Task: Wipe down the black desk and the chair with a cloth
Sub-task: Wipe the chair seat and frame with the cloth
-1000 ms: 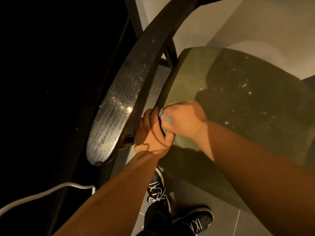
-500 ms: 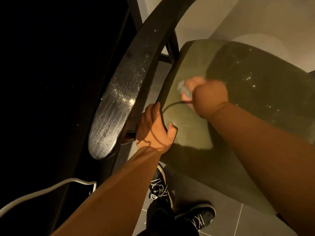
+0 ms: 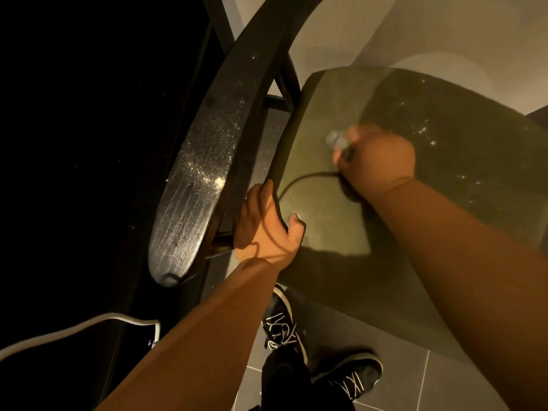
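The chair has an olive-green seat [image 3: 323,209] and a dark curved backrest [image 3: 201,185] whose top is speckled with dust. My left hand [image 3: 264,229] grips the seat's near-left edge, fingers wrapped over it. My right hand [image 3: 376,161] presses a small grey cloth [image 3: 338,142] onto the middle of the seat; the hand is motion-blurred. Only a corner of the cloth shows past my fingers. Dust specks [image 3: 424,132] remain on the shadowed right part of the seat. The black desk [image 3: 74,143] fills the dark left side.
A white cable [image 3: 74,329] runs across the dark lower left. My two black shoes with white laces [image 3: 281,324] stand on the grey tiled floor [image 3: 409,375] below the seat. A pale wall is behind the chair.
My right hand with the cloth has slid across the seat, away from my left hand and toward the seat's middle. My left hand has kept its grip on the seat edge.
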`<state>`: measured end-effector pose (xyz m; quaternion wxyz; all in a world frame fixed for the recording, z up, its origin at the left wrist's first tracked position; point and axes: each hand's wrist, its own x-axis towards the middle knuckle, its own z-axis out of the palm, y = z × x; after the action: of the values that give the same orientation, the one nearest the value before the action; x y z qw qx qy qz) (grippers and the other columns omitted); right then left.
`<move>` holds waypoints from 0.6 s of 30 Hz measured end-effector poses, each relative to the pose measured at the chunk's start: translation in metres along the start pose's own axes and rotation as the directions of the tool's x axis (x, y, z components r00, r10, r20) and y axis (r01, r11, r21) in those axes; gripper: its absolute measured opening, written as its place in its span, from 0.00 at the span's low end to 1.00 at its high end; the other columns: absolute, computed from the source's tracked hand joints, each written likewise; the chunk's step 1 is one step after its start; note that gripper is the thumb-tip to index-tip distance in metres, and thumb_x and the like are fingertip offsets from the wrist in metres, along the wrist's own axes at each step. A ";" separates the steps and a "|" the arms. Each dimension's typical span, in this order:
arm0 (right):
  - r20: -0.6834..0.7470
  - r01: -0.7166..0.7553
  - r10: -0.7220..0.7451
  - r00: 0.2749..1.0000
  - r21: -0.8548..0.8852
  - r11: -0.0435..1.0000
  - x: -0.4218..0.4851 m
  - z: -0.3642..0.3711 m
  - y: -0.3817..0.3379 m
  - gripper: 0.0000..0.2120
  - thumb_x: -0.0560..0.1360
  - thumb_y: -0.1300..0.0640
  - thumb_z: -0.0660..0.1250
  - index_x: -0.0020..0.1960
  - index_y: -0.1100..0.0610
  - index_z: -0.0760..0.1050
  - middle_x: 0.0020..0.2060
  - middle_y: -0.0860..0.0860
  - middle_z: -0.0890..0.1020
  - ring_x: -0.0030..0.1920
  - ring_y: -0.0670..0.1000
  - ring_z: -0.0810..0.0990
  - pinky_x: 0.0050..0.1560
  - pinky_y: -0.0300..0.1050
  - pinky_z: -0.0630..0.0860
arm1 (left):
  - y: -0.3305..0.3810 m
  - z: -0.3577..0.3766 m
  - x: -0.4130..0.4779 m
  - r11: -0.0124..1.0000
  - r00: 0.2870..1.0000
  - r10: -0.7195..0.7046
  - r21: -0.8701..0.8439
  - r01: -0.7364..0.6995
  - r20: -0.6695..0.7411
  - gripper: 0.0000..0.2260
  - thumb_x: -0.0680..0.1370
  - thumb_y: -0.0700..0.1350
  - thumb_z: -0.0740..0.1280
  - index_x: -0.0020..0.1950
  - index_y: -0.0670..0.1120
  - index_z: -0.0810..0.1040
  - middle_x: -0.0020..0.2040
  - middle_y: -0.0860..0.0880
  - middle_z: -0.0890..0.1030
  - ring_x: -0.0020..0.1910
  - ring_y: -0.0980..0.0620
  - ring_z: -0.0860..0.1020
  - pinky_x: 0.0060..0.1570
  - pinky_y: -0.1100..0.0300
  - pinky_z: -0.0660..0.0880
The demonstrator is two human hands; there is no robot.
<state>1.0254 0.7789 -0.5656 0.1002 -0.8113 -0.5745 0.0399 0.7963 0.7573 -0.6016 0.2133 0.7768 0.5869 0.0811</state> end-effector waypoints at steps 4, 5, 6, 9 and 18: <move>0.058 -0.047 0.041 0.997 0.104 0.993 -0.019 0.000 -0.011 0.15 0.77 0.47 0.62 0.57 0.52 0.81 0.52 0.57 0.83 0.48 0.63 0.83 0.47 0.53 0.80 | 0.001 0.000 0.000 1.000 1.000 -0.009 0.015 0.009 0.009 0.36 0.74 0.59 0.63 0.79 0.45 0.67 0.75 0.41 0.71 0.70 0.40 0.72 0.65 0.46 0.73; 0.104 -0.008 -0.006 0.995 0.135 0.991 -0.035 0.003 -0.020 0.14 0.77 0.48 0.63 0.58 0.52 0.81 0.52 0.56 0.83 0.49 0.62 0.83 0.49 0.51 0.80 | 0.002 -0.001 0.000 1.000 1.000 -0.007 0.016 0.007 0.009 0.36 0.73 0.59 0.62 0.79 0.45 0.67 0.75 0.41 0.71 0.70 0.40 0.72 0.64 0.46 0.73; 0.151 0.036 -0.065 0.986 0.182 0.983 -0.055 0.004 -0.029 0.13 0.77 0.49 0.65 0.56 0.53 0.81 0.50 0.55 0.83 0.47 0.61 0.84 0.46 0.50 0.79 | 0.003 -0.001 0.000 1.000 1.000 -0.006 0.015 0.006 0.008 0.36 0.73 0.59 0.62 0.79 0.45 0.67 0.75 0.41 0.71 0.70 0.40 0.72 0.65 0.45 0.73; 0.119 0.175 -0.203 0.972 0.209 0.962 -0.086 0.008 -0.039 0.10 0.75 0.48 0.64 0.47 0.54 0.79 0.40 0.52 0.81 0.34 0.55 0.81 0.31 0.44 0.73 | 0.001 0.001 -0.002 1.000 1.000 0.007 0.014 -0.007 0.008 0.36 0.74 0.59 0.60 0.79 0.45 0.67 0.75 0.39 0.71 0.70 0.38 0.73 0.64 0.44 0.73; -0.059 0.004 -0.001 0.998 0.052 0.999 -0.020 0.009 0.000 0.11 0.75 0.50 0.68 0.47 0.58 0.77 0.42 0.59 0.78 0.31 0.62 0.77 0.29 0.43 0.67 | 0.000 0.001 -0.002 1.000 1.000 0.006 0.011 -0.006 -0.010 0.34 0.75 0.57 0.62 0.78 0.44 0.68 0.73 0.40 0.72 0.69 0.39 0.74 0.64 0.45 0.73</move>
<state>1.0169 0.7616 -0.5751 0.1386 -0.8085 -0.5711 0.0307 0.7965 0.7552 -0.6023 0.2059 0.7793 0.5861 0.0822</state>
